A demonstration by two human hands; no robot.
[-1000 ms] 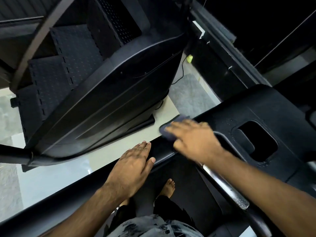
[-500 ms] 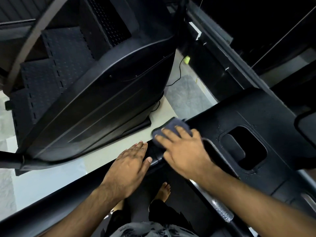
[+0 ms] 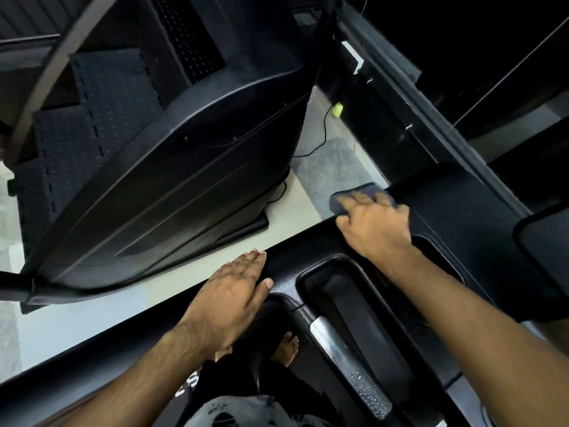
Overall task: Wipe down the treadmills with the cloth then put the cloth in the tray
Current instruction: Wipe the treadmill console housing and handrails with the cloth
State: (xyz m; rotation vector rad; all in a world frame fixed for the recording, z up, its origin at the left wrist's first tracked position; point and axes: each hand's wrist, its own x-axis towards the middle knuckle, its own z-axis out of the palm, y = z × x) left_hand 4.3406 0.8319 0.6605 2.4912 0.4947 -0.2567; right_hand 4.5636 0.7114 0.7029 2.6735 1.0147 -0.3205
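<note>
Floor (image 3: pixel 308 208): pale tile, beside black stair machine (image 3: pixel 184 180).
Cloth (image 3: pixel 343 201): dark blue, on treadmill (image 3: pixel 462 217) console's left edge — under right hand (image 3: pixel 377 231).
Right hand: fingers straight, pressed flat on cloth; blurred.
Left hand (image 3: pixel 234 292): flat, fingers together — rested on treadmill.

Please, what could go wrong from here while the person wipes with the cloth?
1. The cloth pokes past the treadmill console edge under the flat fingers of the right hand; it could slip off to the floor.
2. Droplets sit on the metal grip; a hand might slide there.
</note>
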